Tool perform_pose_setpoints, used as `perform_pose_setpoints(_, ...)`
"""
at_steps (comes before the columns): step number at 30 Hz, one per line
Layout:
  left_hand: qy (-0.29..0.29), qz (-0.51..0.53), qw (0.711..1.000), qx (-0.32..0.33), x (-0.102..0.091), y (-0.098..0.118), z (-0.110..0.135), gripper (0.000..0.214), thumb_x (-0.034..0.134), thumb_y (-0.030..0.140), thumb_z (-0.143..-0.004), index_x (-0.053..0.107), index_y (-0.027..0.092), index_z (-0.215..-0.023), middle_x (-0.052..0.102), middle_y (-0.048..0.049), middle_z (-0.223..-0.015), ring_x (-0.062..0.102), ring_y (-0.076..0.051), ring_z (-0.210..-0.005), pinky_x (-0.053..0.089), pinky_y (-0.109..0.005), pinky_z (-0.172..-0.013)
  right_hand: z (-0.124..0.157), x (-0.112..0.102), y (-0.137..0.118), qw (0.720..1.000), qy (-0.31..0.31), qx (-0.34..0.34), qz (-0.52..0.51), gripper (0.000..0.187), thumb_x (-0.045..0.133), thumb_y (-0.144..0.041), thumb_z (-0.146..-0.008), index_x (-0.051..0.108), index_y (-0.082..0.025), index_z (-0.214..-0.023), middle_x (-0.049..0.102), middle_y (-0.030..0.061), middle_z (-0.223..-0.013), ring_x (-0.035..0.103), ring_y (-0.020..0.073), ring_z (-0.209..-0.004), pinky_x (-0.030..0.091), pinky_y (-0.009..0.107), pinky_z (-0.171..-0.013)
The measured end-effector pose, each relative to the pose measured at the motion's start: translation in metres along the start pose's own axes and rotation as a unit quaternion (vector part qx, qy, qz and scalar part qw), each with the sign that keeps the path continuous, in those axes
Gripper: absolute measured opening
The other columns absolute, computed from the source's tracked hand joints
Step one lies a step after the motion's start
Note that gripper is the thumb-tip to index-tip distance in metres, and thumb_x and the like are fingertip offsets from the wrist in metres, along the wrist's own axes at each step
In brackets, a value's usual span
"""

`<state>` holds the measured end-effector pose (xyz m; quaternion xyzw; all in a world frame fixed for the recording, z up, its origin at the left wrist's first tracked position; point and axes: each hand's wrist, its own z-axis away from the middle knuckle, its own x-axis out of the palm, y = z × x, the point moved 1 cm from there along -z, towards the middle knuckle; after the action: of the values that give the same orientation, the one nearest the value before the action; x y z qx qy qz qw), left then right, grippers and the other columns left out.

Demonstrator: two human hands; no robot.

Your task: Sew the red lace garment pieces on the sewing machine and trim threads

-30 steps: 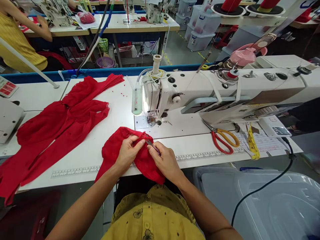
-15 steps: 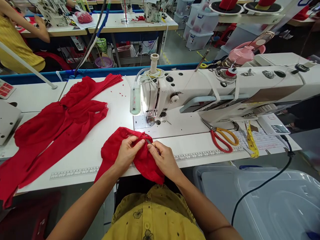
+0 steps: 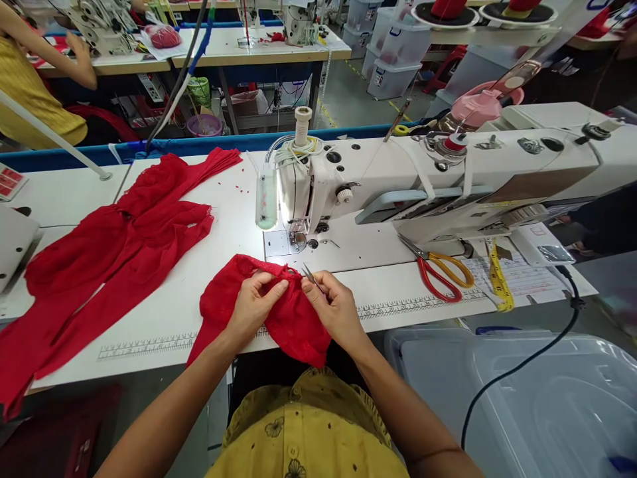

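Observation:
A small red lace piece (image 3: 293, 325) lies over the near edge of the white sewing table (image 3: 164, 318). My left hand (image 3: 256, 302) pinches its upper edge, fingers closed on the fabric. My right hand (image 3: 336, 309) is closed around small metal thread snips (image 3: 309, 274), whose tips point up and away beside the fabric's edge. The white sewing machine (image 3: 378, 182) stands just behind both hands, its lamp lit over the needle.
A pile of red fabric (image 3: 109, 245) lies at the left. Red-and-yellow scissors (image 3: 440, 269) and a yellow tape measure (image 3: 497, 279) lie at the right. A clear plastic bin (image 3: 537, 398) sits by my right side. Another person (image 3: 34, 73) works at the far left.
My right hand has drawn slightly right, and the snips' tips now point up off the fabric instead of lying against it. The left hand keeps its pinch.

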<state>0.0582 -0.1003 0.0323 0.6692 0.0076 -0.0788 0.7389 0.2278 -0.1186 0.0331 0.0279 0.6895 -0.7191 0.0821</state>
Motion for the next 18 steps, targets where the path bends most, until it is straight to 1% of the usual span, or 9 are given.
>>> perform_pose_setpoints(2, 0.005, -0.054, 0.998, 0.043, 0.001, 0.002, 0.0, 0.032, 0.066, 0.036, -0.084, 0.053, 0.018, -0.06, 0.048, 0.0029, -0.062, 0.042, -0.013, -0.065, 0.036, -0.025, -0.062, -0.006, -0.004, -0.004, 0.999, 0.002, -0.012, 0.042, 0.022, 0.059, -0.043, -0.092, 0.061, -0.021, -0.092, 0.053, -0.0049, -0.071, 0.043, 0.0102, -0.062, 0.033, 0.023, -0.058)
perform_pose_setpoints(3, 0.007, -0.077, 0.995, 0.063, 0.001, 0.004, 0.001, 0.032, 0.066, 0.033, -0.084, 0.052, 0.018, -0.058, 0.048, 0.003, -0.061, 0.042, -0.013, -0.065, 0.036, -0.026, -0.062, -0.01, -0.006, -0.006, 0.997, -0.008, -0.017, 0.068, 0.021, 0.059, -0.041, -0.092, 0.061, -0.021, -0.09, 0.053, -0.0049, -0.07, 0.043, 0.0102, -0.063, 0.033, 0.023, -0.059)
perform_pose_setpoints(6, 0.008, -0.107, 0.99, 0.09, 0.002, 0.007, 0.001, 0.031, 0.063, 0.029, -0.083, 0.051, 0.019, -0.056, 0.05, 0.0028, -0.061, 0.042, -0.012, -0.062, 0.035, -0.026, -0.061, -0.021, -0.011, -0.014, 0.991, -0.062, -0.021, 0.12, 0.024, 0.058, -0.036, -0.089, 0.057, -0.019, -0.072, 0.042, -0.0065, -0.062, 0.036, 0.0092, -0.059, 0.028, 0.024, -0.055)
perform_pose_setpoints(9, 0.011, -0.105, 0.991, 0.08, 0.003, 0.007, 0.001, 0.028, 0.064, 0.029, -0.081, 0.055, 0.019, -0.057, 0.053, 0.0024, -0.061, 0.043, -0.013, -0.06, 0.035, -0.025, -0.059, -0.027, -0.013, -0.02, 0.989, -0.098, -0.009, 0.112, 0.021, 0.059, -0.033, -0.085, 0.057, -0.019, -0.07, 0.038, -0.007, -0.061, 0.033, 0.0091, -0.059, 0.025, 0.024, -0.054)
perform_pose_setpoints(11, 0.013, -0.101, 0.992, 0.07, 0.003, 0.005, 0.0, 0.025, 0.067, 0.03, -0.079, 0.058, 0.019, -0.059, 0.055, 0.0019, -0.061, 0.045, -0.013, -0.06, 0.036, -0.025, -0.058, -0.029, -0.012, -0.021, 0.99, -0.113, 0.003, 0.082, 0.017, 0.058, -0.032, -0.082, 0.058, -0.019, -0.071, 0.038, -0.007, -0.062, 0.032, 0.0092, -0.06, 0.024, 0.024, -0.054)
perform_pose_setpoints(14, 0.005, -0.085, 0.995, 0.053, 0.003, 0.004, 0.0, 0.019, 0.069, 0.03, -0.076, 0.064, 0.019, -0.062, 0.058, 0.0012, -0.062, 0.047, -0.014, -0.061, 0.036, -0.024, -0.056, -0.033, -0.01, -0.019, 0.989, -0.144, 0.04, -0.006, 0.014, 0.058, -0.03, -0.078, 0.056, -0.019, -0.07, 0.037, -0.0072, -0.062, 0.028, 0.0086, -0.058, 0.021, 0.024, -0.052)
perform_pose_setpoints(16, 0.0, -0.072, 0.997, 0.04, 0.004, 0.004, -0.001, 0.016, 0.068, 0.028, -0.075, 0.065, 0.018, -0.063, 0.059, 0.0011, -0.063, 0.047, -0.014, -0.061, 0.036, -0.023, -0.056, -0.034, -0.007, -0.016, 0.979, -0.168, 0.084, -0.077, 0.013, 0.059, -0.029, -0.075, 0.053, -0.019, -0.068, 0.033, -0.0083, -0.059, 0.024, 0.0075, -0.054, 0.017, 0.023, -0.05)
perform_pose_setpoints(18, -0.01, -0.063, 0.998, 0.027, 0.004, 0.005, -0.001, 0.015, 0.066, 0.027, -0.075, 0.065, 0.018, -0.063, 0.059, 0.0015, -0.064, 0.048, -0.013, -0.062, 0.038, -0.023, -0.057, -0.036, -0.006, -0.013, 0.963, -0.191, 0.131, -0.14, 0.015, 0.06, -0.029, -0.074, 0.049, -0.02, -0.067, 0.028, -0.0101, -0.056, 0.018, 0.0064, -0.05, 0.013, 0.023, -0.047)
